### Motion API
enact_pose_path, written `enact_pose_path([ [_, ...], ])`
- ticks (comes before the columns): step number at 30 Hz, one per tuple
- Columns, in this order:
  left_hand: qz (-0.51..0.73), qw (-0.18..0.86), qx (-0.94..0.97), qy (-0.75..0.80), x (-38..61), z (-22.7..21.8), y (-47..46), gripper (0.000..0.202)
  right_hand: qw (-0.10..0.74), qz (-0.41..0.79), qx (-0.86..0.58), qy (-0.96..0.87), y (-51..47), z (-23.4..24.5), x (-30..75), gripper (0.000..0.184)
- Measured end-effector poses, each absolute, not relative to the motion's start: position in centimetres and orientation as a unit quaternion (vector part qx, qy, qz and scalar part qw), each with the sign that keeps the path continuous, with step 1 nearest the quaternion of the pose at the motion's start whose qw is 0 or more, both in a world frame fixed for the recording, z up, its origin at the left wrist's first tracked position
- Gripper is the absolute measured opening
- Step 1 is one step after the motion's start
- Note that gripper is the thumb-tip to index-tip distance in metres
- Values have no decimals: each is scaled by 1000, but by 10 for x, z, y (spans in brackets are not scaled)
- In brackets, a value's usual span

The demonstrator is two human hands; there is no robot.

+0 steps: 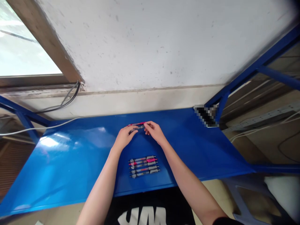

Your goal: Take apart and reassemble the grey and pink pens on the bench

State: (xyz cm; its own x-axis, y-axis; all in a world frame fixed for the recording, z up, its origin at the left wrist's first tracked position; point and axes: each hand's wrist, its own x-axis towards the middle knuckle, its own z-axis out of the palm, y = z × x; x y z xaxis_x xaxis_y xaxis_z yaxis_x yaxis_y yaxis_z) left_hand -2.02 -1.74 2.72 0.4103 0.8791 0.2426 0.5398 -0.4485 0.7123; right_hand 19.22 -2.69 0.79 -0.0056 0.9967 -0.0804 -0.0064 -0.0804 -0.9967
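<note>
**Held item:** two pens point(137, 127), one trimmed in pink and one dark, lying close together and slanting slightly across the view.

**Position:** between both hands, near the far edge of the blue metal tabletop point(70, 162), about midway along it. Whether the pens are touching the surface cannot be determined.

**Left hand** point(125, 138)**:** closed on the near-left ends of the pens, with the fingers wrapped over them.

**Right hand** point(153, 132)**:** closed on the right ends of the pens, with the fingertips point(146, 126) pressed against them. The two hands are together, close to touching.

**Row of pens** point(144, 167)**:** about five pens lying parallel and tightly side by side, just nearer the wearer than the hands. Several show pink markings and grey clips.

**Tabletop surroundings:** a white cable point(35, 128) crosses behind the far-left corner. A blurred patch point(206, 116) covers the far-right corner. A blue steel frame point(257, 67) rises on the right.

**Background:** a white wall point(140, 47) stands beyond the far edge, with a window point(23, 37) at upper left and a black cable point(70, 97) beneath it.

**Foreground:** a black shirt point(150, 212) with white print shows below the near edge.
</note>
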Motion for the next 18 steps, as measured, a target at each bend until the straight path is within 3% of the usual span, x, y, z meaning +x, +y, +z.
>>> enact_pose_path([
  [9, 280, 280, 799, 453, -18, 32, -18, 31, 521, 516, -467, -494, -25, 5, 195, 19],
  [13, 291, 274, 799, 449, -18, 29, -17, 25, 536, 536, -475, -447, -24, 7, 191, 29],
  [18, 278, 303, 793, 450, -17, 30, -19, 24, 473, 521, -525, -479, -25, 5, 194, 32],
])
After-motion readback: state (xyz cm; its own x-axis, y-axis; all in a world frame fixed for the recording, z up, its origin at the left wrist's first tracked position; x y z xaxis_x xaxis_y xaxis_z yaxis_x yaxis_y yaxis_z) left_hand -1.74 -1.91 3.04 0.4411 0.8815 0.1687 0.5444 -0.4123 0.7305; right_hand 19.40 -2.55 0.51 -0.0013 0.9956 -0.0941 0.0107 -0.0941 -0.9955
